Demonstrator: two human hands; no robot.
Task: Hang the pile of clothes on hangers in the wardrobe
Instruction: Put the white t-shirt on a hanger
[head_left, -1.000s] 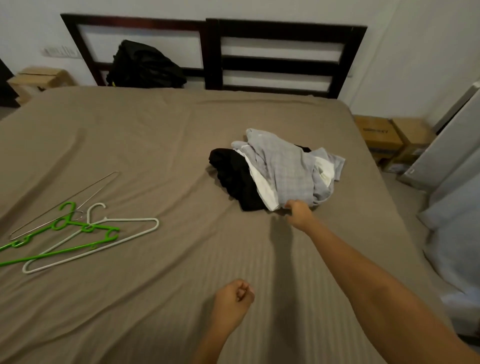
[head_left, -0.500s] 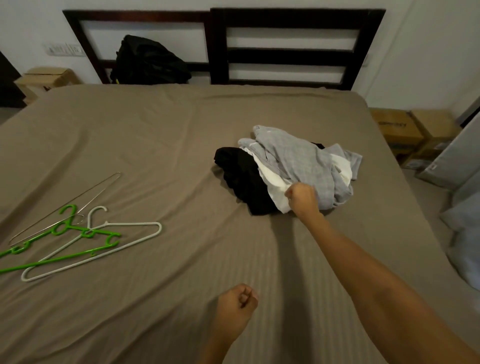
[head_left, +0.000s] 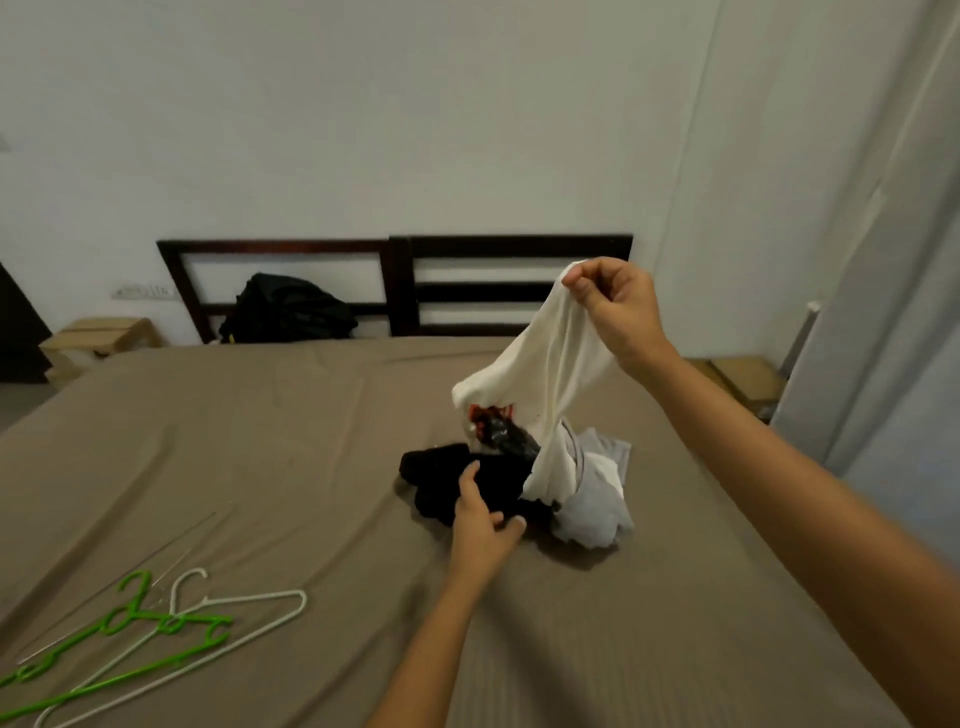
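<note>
Since a second ago the right hand has risen from the pile, lifting one white garment above the bed. Its thumb and fingers pinch the cloth's top edge, while the lower end trails onto the heap. The left hand has come forward and lies, fingers loosely spread, on the one black garment. One grey garment lies just beside that. Four hangers lie at the near left: two green hangers, one white hanger and one thin wire hanger. One black bag leans against the headboard.
</note>
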